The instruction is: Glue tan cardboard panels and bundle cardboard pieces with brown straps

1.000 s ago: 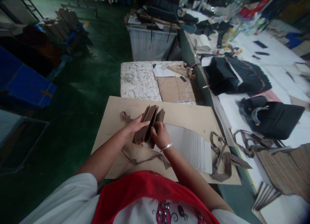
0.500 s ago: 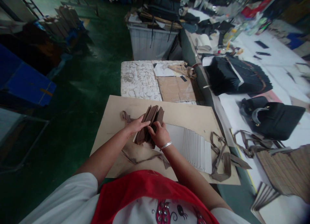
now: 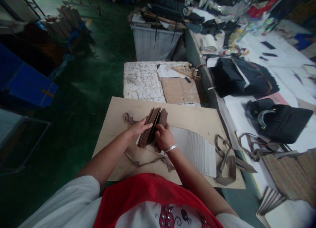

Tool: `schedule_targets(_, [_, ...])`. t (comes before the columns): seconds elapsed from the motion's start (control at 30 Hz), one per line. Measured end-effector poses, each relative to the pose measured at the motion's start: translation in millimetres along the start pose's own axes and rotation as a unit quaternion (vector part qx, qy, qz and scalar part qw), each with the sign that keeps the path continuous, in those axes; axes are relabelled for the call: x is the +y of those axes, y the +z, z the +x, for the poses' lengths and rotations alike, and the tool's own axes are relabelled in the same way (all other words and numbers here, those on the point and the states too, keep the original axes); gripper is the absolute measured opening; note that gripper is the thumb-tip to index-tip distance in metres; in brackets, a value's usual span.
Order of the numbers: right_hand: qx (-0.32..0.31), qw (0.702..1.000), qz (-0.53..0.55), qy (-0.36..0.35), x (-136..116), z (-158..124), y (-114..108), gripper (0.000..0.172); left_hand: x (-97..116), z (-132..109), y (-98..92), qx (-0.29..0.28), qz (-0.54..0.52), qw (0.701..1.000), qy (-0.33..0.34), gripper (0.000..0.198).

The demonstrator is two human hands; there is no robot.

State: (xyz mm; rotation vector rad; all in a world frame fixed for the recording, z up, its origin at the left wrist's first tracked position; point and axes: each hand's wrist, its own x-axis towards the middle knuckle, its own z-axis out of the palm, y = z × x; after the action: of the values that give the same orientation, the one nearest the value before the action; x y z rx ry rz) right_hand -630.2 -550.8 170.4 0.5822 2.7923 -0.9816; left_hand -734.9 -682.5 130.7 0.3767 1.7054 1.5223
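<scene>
A stack of brown panels [image 3: 149, 131] stands on edge on the tan board [image 3: 118, 114]. My left hand [image 3: 140, 126] is wrapped around its left side, thumb across the top edges. My right hand [image 3: 163, 136] grips a second, thinner bunch of the same brown panels [image 3: 163, 117], split from the first by a narrow gap. Just right of that hand, pale panels [image 3: 197, 150] lie fanned out in an overlapping row. A brown fabric strip [image 3: 148, 163] curls on the board in front of both hands.
Loose brown strips [image 3: 225, 168] lie at the board's right end. Beyond the board is a white, crackled surface [image 3: 143, 80] with cardboard on it. The right-hand table bears a black bundle [image 3: 243, 76], a black bag [image 3: 283, 122] and stacked brown pieces [image 3: 293, 172]. A grey bin [image 3: 155, 42] stands behind.
The gap between the two bunches of brown panels has widened slightly as my right hand shifted a little to the right. My left hand stays in place.
</scene>
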Motion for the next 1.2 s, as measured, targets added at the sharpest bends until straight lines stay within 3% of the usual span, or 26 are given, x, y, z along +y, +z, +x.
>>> schedule_targets(0.07, [0.009,1.0,-0.015,0.002,-1.0,-0.1,0.1,0.029,-0.7,0.6,1.6,-0.004,0.007,1.0,0.003,0.071])
schedule_targets(0.27, [0.035,0.998,-0.046,0.017,-1.7,-1.1,3.4,0.046,-2.9,2.0,3.3,0.001,0.017,1.0,0.0,0.068])
schedule_targets(0.67, [0.035,0.999,-0.032,-0.006,3.1,0.3,4.9,0.034,1.5,-0.5,3.0,-0.008,-0.008,1.0,-0.017,0.07])
schedule_targets(1.2, [0.026,1.0,-0.005,-0.009,1.8,0.7,4.2,0.031,2.0,-1.8,3.2,-0.009,-0.013,0.999,-0.03,0.072])
